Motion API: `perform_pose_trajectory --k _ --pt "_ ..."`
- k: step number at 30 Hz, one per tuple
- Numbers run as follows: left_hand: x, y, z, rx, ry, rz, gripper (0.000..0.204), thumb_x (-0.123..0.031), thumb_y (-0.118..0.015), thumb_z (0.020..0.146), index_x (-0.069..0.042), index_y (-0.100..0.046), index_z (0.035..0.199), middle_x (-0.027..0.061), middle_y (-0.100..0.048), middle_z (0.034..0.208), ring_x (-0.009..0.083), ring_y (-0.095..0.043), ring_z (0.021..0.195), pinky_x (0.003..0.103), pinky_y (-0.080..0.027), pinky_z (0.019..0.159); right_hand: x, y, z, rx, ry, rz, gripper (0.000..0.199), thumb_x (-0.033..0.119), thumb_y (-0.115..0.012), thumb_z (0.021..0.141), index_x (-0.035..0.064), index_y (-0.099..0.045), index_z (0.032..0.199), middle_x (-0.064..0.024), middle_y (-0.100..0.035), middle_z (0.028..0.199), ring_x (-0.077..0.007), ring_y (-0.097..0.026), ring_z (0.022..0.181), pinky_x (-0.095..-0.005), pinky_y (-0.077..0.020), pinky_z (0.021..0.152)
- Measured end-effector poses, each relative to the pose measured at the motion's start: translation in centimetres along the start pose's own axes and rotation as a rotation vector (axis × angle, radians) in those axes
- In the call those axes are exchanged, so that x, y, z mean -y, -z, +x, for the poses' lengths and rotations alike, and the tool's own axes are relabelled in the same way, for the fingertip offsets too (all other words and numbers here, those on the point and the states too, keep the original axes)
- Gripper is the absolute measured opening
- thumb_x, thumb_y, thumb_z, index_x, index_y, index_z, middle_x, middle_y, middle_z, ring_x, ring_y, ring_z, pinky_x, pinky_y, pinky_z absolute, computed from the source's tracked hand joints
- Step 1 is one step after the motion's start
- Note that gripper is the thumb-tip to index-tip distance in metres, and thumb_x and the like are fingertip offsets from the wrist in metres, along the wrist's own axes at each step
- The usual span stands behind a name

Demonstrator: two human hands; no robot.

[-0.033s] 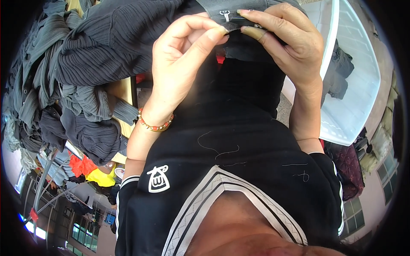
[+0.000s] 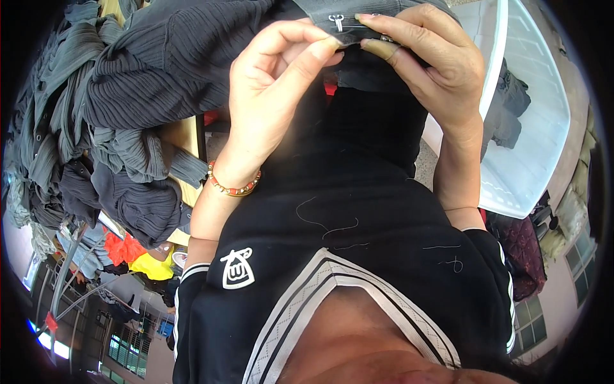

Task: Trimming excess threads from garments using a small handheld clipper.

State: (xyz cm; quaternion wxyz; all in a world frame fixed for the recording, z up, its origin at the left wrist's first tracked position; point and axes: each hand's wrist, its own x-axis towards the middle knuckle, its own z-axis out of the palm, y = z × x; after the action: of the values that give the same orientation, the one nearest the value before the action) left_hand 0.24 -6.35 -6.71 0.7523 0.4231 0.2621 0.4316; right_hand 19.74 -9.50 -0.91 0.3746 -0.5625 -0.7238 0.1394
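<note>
A dark grey ribbed knit garment [image 2: 198,61] lies across the top of the view. At its edge my left hand [image 2: 272,86] is closed, thumb and forefinger pinching the cloth. My right hand [image 2: 441,67] pinches the same edge just to the right, its fingertips a short gap from the left ones. Between the hands, a small silver metal fitting [image 2: 336,23] shows on the grey ribbed band; whether it is a hook or a zip pull I cannot tell. More small metal bits sit partly hidden under my right fingers.
A heap of grey knit garments [image 2: 61,109] covers the left side. On the right stands a translucent white plastic bin [image 2: 527,173] with dark grey cloth [image 2: 505,109] in it. Red cloth [image 2: 123,248] and yellow cloth [image 2: 153,264] lie at lower left, near metal bars [image 2: 61,281].
</note>
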Motion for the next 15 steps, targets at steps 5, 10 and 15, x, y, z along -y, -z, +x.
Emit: perform_pose_trajectory --k 5,10,15 --pt "0.4 -1.5 0.8 -0.082 -0.049 0.006 0.022 0.001 -0.066 0.093 0.001 -0.065 0.115 0.0063 -0.061 0.117 0.0082 -0.065 0.09 0.021 -0.053 0.084 -2.7 -0.2 -1.6 -0.065 0.099 0.027 0.039 -0.001 -0.08 0.074 0.0045 -0.075 0.112 -0.0038 -0.061 0.082 -0.0111 -0.055 0.069 -0.0227 -0.042 0.058" --pt "0.9 -0.2 1.4 -0.027 -0.048 0.201 0.047 0.001 -0.063 0.095 0.0 -0.044 0.137 0.0154 -0.064 0.118 0.0202 -0.067 0.104 0.035 -0.057 0.092 -2.8 0.7 -2.4 -0.081 0.048 -0.021 0.037 -0.001 -0.081 0.075 0.0044 -0.075 0.112 -0.0025 -0.06 0.082 -0.0083 -0.053 0.068 -0.0206 -0.0391 0.057" --pt "1.5 0.3 2.2 -0.026 -0.031 0.305 0.052 0.003 -0.066 0.092 0.0 -0.048 0.14 0.0109 -0.064 0.117 0.0119 -0.065 0.098 0.025 -0.054 0.089 -3.3 1.0 -3.2 -0.146 -0.009 -0.064 0.037 0.0 -0.081 0.076 0.005 -0.075 0.113 -0.0013 -0.06 0.083 -0.0061 -0.052 0.069 -0.0191 -0.0372 0.056"
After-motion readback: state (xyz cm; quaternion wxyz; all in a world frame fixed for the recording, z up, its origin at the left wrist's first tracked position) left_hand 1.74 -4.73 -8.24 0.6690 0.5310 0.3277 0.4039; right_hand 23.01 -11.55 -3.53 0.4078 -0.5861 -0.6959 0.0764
